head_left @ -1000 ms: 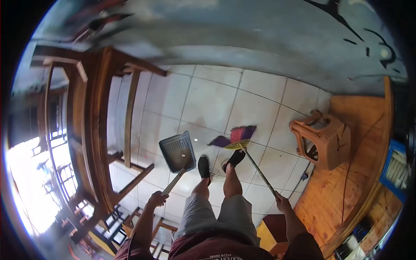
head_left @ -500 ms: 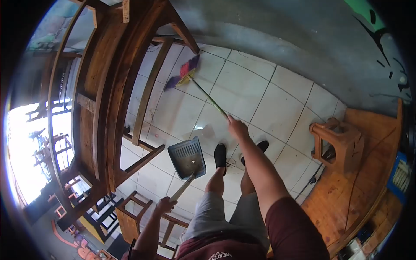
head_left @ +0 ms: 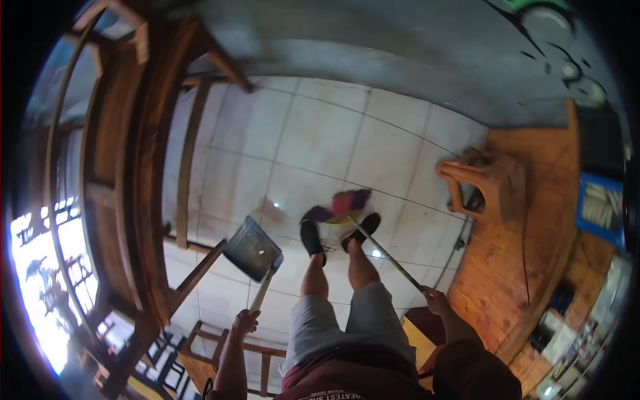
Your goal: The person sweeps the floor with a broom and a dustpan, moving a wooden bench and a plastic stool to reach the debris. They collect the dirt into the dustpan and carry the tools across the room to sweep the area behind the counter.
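My right hand (head_left: 437, 301) is closed around the green stick of a broom (head_left: 390, 259). The broom's purple and red bristle head lies on the tiles just ahead of my black shoes, overlapping them in this view. In my left hand (head_left: 246, 322) is the pale handle of a blue-grey dustpan (head_left: 252, 251). A small white scrap (head_left: 261, 253) sits inside the pan, which is at the left of my feet beside a wooden leg. Some dark, thin strands (head_left: 327, 245) lie on the floor between my shoes.
A long wooden bench-like frame (head_left: 152, 193) runs along the left. To the right, a brown plastic stool (head_left: 483, 183) stands by a wooden surface (head_left: 507, 267) with a blue crate (head_left: 600, 210) beyond. A grey wall (head_left: 347, 53) bounds the tiled floor (head_left: 313, 140) ahead.
My right hand has drawn back to the right, bringing the broom head from near the bench to my shoes. The dustpan stays at my left. The whole view has turned somewhat.
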A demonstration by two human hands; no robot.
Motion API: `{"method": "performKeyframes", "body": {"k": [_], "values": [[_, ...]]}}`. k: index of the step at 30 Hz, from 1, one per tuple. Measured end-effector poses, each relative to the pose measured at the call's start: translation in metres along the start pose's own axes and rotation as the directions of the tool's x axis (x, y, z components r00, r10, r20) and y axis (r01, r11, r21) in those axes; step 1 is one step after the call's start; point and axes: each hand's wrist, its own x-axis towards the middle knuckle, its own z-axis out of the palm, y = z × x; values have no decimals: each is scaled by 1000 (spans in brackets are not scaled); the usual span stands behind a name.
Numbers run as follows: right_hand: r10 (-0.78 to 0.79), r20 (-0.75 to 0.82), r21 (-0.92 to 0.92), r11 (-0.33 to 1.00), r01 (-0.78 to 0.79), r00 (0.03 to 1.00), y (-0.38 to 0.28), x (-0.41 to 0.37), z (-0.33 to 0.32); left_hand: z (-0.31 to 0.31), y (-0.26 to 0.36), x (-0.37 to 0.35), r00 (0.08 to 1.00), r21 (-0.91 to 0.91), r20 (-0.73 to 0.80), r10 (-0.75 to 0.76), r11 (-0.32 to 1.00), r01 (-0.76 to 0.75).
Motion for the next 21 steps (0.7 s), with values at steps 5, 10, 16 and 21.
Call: {"method": "performKeyframes", "body": {"k": [5,10,16,21], "values": [[157,-217,309,947,-85,963,-26,7,26,1,40,9,1000,96,15,9,995,-11],[290,-256,374,909,-182,922,-61,178,-18,2,104,-15,1000,255,17,9,967,-13],[321,-101,320,907,-275,942,-58,260,-64,-1,160,-38,996,393,4,88,916,-82],[273,164,115,949,-293,948,44,56,155,-4,217,-37,995,596,50,85,797,-98]]}}
